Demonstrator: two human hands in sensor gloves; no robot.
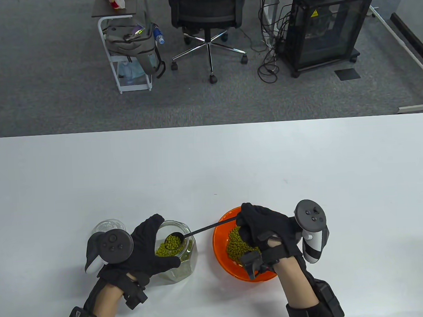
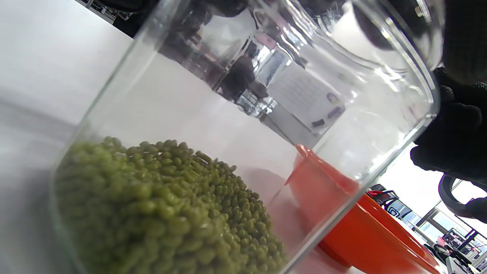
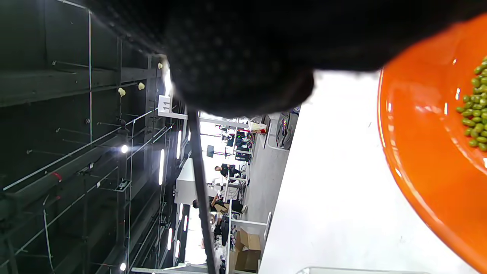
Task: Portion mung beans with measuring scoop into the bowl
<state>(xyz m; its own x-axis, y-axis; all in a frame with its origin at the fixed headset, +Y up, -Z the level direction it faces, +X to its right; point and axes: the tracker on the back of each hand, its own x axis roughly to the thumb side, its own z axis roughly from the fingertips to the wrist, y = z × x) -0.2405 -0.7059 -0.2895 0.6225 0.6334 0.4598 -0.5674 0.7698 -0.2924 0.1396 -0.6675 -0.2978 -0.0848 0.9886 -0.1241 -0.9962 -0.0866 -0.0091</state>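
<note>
A clear glass jar holding green mung beans stands near the table's front edge. My left hand grips the jar from its left side, fingers and thumb curled round the rim. A black long-handled measuring scoop, heaped with beans, sits at the jar's mouth. My right hand pinches the far end of the scoop handle above the orange bowl. The bowl holds a pile of mung beans and stands just right of the jar; its orange rim shows through the glass.
The jar's clear lid lies on the white table behind my left hand. Beyond the table's far edge are an office chair, a small cart with a bag and a black cabinet.
</note>
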